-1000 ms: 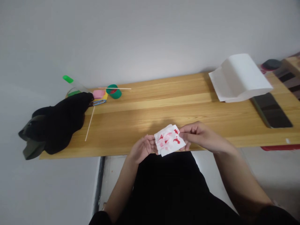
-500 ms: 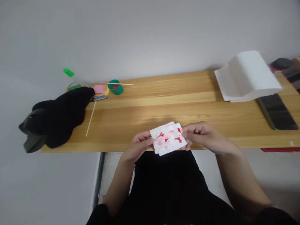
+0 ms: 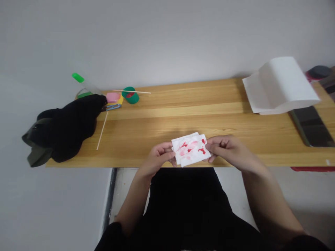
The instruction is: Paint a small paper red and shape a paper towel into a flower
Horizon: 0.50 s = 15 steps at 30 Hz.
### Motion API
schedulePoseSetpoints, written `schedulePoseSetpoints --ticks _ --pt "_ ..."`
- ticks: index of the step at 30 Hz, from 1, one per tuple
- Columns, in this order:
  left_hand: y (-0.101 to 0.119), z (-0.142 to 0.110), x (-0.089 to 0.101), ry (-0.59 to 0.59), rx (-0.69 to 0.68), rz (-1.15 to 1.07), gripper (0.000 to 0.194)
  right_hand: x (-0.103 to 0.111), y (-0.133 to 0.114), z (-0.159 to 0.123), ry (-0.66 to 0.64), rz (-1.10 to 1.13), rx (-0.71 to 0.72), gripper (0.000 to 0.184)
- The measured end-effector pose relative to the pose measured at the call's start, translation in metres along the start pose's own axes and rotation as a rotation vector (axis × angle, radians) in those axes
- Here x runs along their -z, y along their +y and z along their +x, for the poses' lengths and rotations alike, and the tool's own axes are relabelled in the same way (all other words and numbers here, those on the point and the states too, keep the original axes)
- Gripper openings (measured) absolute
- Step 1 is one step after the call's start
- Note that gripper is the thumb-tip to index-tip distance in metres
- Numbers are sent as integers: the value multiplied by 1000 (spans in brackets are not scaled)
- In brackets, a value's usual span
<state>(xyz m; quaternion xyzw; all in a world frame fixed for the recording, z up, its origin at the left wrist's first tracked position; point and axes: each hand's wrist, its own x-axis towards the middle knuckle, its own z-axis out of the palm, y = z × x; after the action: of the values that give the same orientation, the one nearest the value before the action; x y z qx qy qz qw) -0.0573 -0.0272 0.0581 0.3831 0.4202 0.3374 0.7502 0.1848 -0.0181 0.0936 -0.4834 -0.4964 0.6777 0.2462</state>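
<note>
Between my hands is a folded white paper towel (image 3: 192,158) with red and pink smears, held just above the table's front edge. My left hand (image 3: 161,157) pinches its left edge, thumb on top and fingers beneath. At the opposite edge, my right hand (image 3: 222,148) grips it between thumb and fingers. The layers sit slightly out of line with each other. Parts of the fingers on both hands are hidden behind the paper.
On the wooden table (image 3: 162,118), a green cup (image 3: 133,98) holds something red, with a thin stick (image 3: 142,92) across it. A black cap (image 3: 70,129) and another stick (image 3: 102,130) lie left. A stack of white paper towels (image 3: 285,83) and a phone (image 3: 312,125) sit right.
The paper towel has shifted slightly right and up in view, with both hands still on it. The table items have barely moved in the picture.
</note>
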Motion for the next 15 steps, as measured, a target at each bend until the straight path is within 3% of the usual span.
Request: schedulePoseSetpoints --ticks 5,15 --pt "-3 2 -2 12 8 28 37 1 2 1 15 9 3 18" --pt "-14 11 -3 68 18 -208 22 2 7 9 74 193 -55 25"
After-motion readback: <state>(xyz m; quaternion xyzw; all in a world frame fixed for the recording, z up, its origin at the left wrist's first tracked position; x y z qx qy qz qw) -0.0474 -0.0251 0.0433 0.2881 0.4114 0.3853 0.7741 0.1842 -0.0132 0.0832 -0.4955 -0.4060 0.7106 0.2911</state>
